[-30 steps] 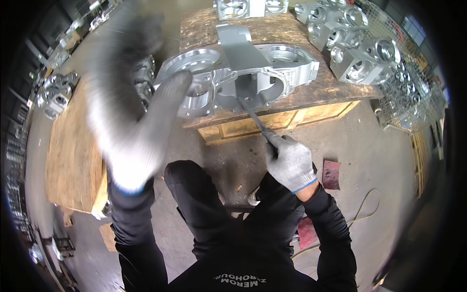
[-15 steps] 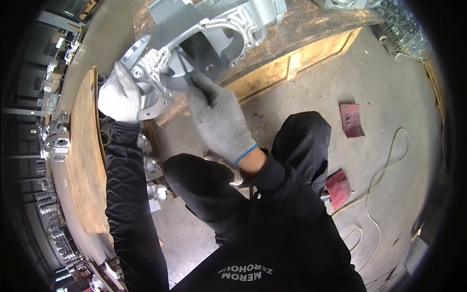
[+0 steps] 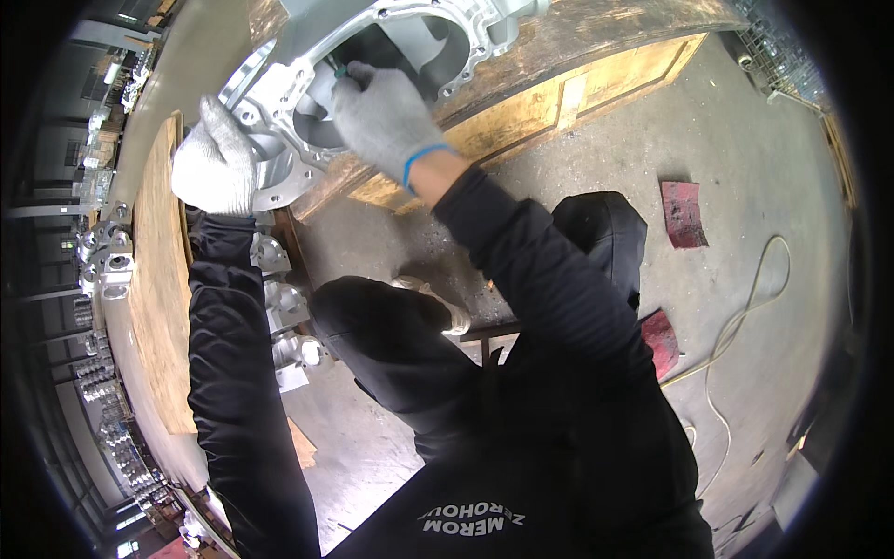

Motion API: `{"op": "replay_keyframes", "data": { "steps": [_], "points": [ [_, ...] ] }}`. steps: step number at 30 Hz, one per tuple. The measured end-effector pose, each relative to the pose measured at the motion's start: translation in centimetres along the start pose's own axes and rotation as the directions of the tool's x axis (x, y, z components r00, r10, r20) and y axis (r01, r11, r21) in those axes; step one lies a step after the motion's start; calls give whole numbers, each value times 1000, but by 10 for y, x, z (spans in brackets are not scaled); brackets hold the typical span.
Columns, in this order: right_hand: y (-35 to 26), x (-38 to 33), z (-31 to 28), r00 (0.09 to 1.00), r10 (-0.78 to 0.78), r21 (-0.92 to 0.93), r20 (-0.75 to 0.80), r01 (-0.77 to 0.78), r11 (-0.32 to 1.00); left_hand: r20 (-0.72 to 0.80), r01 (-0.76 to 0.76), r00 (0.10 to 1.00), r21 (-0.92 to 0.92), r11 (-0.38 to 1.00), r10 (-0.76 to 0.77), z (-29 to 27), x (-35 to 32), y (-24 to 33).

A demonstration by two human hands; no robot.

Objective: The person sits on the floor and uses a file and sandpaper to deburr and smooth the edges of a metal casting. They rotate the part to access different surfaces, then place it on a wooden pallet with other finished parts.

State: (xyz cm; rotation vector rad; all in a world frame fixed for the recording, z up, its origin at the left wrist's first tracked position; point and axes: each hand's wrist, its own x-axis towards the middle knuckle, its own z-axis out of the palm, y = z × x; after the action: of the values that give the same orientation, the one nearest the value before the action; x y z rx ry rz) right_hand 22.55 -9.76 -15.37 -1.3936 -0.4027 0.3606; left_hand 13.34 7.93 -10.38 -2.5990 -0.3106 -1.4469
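Observation:
A large silver-grey metal casting (image 3: 321, 23) with round openings and bolt holes rests on the wooden bench at the top of the view. My left hand (image 3: 216, 166), in a pale knit glove, lies against the casting's near left edge, its fingers partly around the rim. My gloved right hand (image 3: 386, 116), blue-cuffed, is at the casting's openings. It pinches a slim tool with a green end (image 3: 339, 71); a thin shaft runs from it toward the inside wall. The tool's kind and its tip cannot be made out.
The worn wooden bench (image 3: 615, 42) has a yellowish side panel (image 3: 568, 101). At left stands a wooden board (image 3: 154, 307), with several metal parts (image 3: 287, 303) beside it. Red sheets (image 3: 684, 214) and a pale hose (image 3: 736, 326) lie on the floor to the right. A wire basket (image 3: 787, 56) stands far right.
My right hand has moved up and slightly left with the tool, farther over the opening. The casting, my left hand and the surroundings have shifted in the picture.

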Motion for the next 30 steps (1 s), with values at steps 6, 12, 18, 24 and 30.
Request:
{"op": "replay_keyframes", "data": {
  "steps": [6, 12, 18, 24, 30],
  "points": [
    [-6, 10, -12, 991, -9, -1, 131, 9, 1000, 14, -44, 999, -32, 999, 45, -4, 1, 2],
    [-12, -5, -36, 955, 141, -304, 263, -57, 951, 188, -165, 968, -23, 986, 166, -5, -1, -19],
    [-19, -28, -72, 612, -590, -807, 527, 579, -120, 25, 24, 999, -22, 999, -24, 2, -5, -8],
    [-25, 8, -64, 516, -369, -634, 773, 614, -471, 61, 65, 996, -8, 998, -64, -10, 0, 2],
    [-61, -28, -72, 598, -293, -658, 746, 593, -465, 135, 53, 990, -58, 997, -44, -12, 1, -3]
  ]
}}
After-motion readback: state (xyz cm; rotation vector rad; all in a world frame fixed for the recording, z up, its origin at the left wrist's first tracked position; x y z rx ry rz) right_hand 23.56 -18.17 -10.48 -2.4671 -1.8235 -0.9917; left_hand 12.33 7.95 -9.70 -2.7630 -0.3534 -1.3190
